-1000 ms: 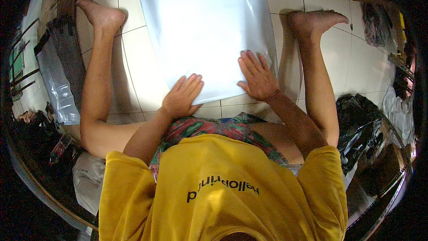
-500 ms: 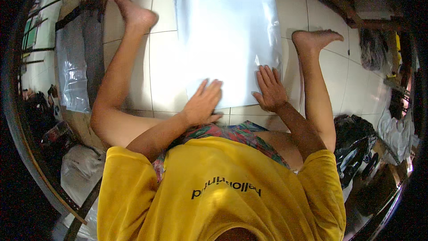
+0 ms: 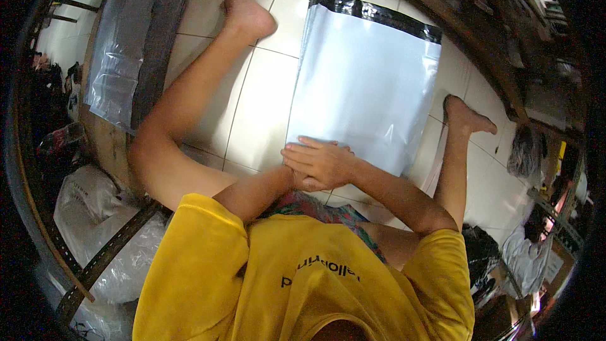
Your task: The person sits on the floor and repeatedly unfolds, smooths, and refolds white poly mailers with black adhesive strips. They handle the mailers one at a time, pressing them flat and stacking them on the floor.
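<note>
Hands: the right hand (image 3: 327, 163) is lying across the left hand (image 3: 306, 182); half a second ago they were resting apart.
Right fingers: they are reaching leftward, extended and only slightly spread, covering the left hand rather than gripping the stack.
Left fingers: they are mostly hiding underneath, so I cannot tell whether they are wide, narrow or holding anything.
White plastic stack: the flat, glossy, rectangular white plastic stack (image 3: 366, 82) is lying on the cream tiled floor (image 3: 259, 95) between the legs, its near edge meeting the crossed hands; it is now appearing farther right and more slanted as the whole view is turning.
Edges: a shiny black plastic band (image 3: 379, 16) is running along the far edge, puckering at its left corner; several layers are showing along the left side.
Left room: bare tile is stretching broadly between the stack and the bent left leg (image 3: 189, 95).
Right room: a narrower strip is separating it from the right leg (image 3: 457, 158).
Far room: the dark wooden beam (image 3: 467, 31) is standing near the far right corner.
</note>
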Action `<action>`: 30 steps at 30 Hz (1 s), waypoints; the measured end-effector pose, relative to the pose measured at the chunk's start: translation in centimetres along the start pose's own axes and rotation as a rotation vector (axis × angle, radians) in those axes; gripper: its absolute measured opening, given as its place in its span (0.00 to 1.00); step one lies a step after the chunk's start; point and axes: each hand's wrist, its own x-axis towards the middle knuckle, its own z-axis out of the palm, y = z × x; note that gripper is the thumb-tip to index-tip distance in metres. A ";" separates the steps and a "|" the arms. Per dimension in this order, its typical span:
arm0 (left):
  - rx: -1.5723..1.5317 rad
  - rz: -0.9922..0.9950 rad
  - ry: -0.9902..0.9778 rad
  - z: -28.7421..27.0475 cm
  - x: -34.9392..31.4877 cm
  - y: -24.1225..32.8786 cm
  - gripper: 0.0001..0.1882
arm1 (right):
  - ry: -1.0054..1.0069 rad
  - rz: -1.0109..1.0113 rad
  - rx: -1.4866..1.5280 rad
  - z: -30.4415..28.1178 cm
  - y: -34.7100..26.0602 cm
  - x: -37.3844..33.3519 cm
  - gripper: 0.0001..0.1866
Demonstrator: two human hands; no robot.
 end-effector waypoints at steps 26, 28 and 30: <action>0.539 0.183 -0.070 -1.5 1.2 0.3 0.47 | 0.007 0.055 -0.442 -17.0 22.2 8.0 0.40; 0.563 0.203 -0.049 -1.9 1.1 0.4 0.46 | 0.051 0.033 -0.460 -16.5 22.4 7.5 0.40; 0.535 0.200 -0.058 -2.1 1.0 0.3 0.46 | 0.131 0.065 -0.509 -15.3 20.8 6.4 0.41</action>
